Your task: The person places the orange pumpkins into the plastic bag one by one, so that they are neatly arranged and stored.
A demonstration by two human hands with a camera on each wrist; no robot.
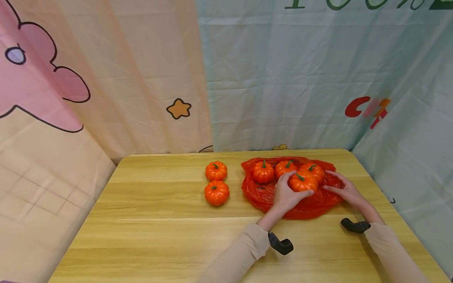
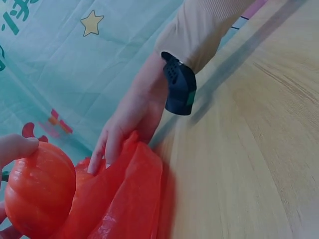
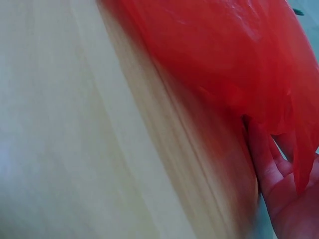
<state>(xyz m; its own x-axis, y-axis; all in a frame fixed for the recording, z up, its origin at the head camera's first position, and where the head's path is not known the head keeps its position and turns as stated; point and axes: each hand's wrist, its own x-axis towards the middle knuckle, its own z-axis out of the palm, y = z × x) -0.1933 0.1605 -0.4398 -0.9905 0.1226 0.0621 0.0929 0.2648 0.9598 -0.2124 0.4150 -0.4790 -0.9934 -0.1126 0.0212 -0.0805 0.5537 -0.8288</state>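
Observation:
A small orange toy pumpkin (image 1: pixel 305 184) with a green stem is in my left hand (image 1: pixel 287 194), thumb and fingers on opposite sides of it. The same pumpkin (image 2: pixel 42 191) shows large in the left wrist view. It overlaps the red plastic bag (image 1: pixel 260 200) lying spread on the table, where several other pumpkins sit, among them a pumpkin (image 1: pixel 263 172) at the bag's left. My right hand (image 1: pixel 348 192) touches the bag's right side with fingers and thumb spread apart. Red film (image 3: pixel 303 164) crosses in front of that hand (image 3: pixel 294 209) in the right wrist view.
Two more pumpkins, a rear one (image 1: pixel 216 171) and a front one (image 1: pixel 217 193), stand left of the bag on the wooden table (image 1: pixel 152 236). Behind the table's back edge hangs a printed curtain (image 1: pixel 269 78). Black wrist mounts (image 1: pixel 281 244) stick out from both sleeves.

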